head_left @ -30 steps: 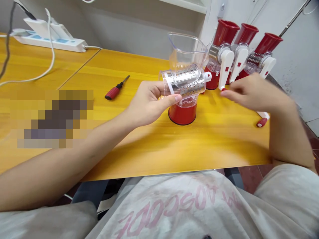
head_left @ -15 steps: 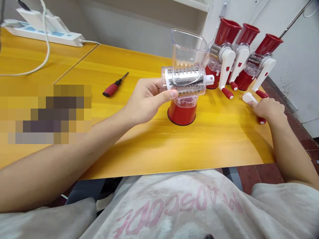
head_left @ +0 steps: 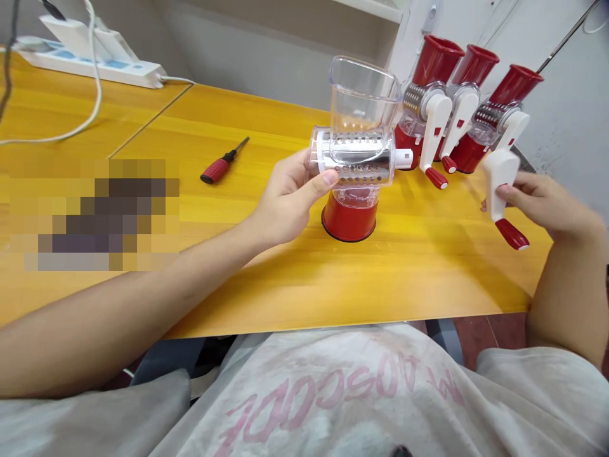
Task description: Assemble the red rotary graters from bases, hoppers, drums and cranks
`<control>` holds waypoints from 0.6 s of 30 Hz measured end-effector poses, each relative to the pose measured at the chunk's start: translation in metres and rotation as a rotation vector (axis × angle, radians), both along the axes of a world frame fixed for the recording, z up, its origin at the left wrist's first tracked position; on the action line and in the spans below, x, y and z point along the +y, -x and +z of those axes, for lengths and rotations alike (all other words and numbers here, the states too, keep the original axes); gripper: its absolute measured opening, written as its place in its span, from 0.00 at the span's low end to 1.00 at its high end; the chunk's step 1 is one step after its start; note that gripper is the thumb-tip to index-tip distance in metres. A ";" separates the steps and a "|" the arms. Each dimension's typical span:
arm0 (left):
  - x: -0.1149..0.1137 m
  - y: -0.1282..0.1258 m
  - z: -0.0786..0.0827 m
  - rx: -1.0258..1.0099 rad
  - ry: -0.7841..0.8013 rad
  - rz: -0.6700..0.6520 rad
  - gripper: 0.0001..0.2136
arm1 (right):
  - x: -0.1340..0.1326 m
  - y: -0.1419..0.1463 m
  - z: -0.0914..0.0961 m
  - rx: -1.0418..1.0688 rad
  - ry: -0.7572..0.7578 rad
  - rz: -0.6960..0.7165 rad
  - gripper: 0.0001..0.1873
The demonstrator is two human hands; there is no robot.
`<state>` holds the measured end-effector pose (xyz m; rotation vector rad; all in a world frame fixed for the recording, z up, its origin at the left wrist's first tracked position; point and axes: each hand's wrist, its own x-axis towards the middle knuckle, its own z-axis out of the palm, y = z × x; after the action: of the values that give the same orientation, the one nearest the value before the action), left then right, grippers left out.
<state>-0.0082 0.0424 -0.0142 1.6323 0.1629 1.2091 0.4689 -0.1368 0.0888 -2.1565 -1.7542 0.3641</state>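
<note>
A rotary grater (head_left: 356, 152) with a clear hopper, a metal drum and a red base stands mid-table. My left hand (head_left: 285, 200) grips the left end of its drum housing, thumb along the front. My right hand (head_left: 545, 202) is lifted off the table at the right and holds a white crank handle (head_left: 499, 190) with a red knob, about upright. The white axle stub on the drum's right end is bare.
Three assembled red graters (head_left: 457, 108) with white cranks stand in a row at the back right. A red-handled screwdriver (head_left: 219, 166) lies left of the grater. A white power strip (head_left: 90, 57) and cables sit at the far left on the yellow table (head_left: 295, 279).
My right hand reached to the table's right edge, took hold of the loose crank handle and lifted it. My left hand stayed on the drum.
</note>
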 end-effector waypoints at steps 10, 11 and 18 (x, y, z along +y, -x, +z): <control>0.000 0.002 0.002 0.021 0.015 -0.032 0.27 | 0.058 0.133 -0.022 0.918 -0.044 0.585 0.37; 0.002 0.003 0.002 0.026 0.024 -0.041 0.27 | 0.066 0.138 -0.027 0.908 -0.027 0.597 0.40; 0.008 0.009 0.009 0.072 0.064 -0.076 0.30 | 0.103 0.127 -0.054 0.835 -0.076 0.698 0.41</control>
<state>-0.0167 0.0500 -0.0055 1.6127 0.1816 1.0785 0.3421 -0.0333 0.0347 -0.9897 -1.8366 1.1369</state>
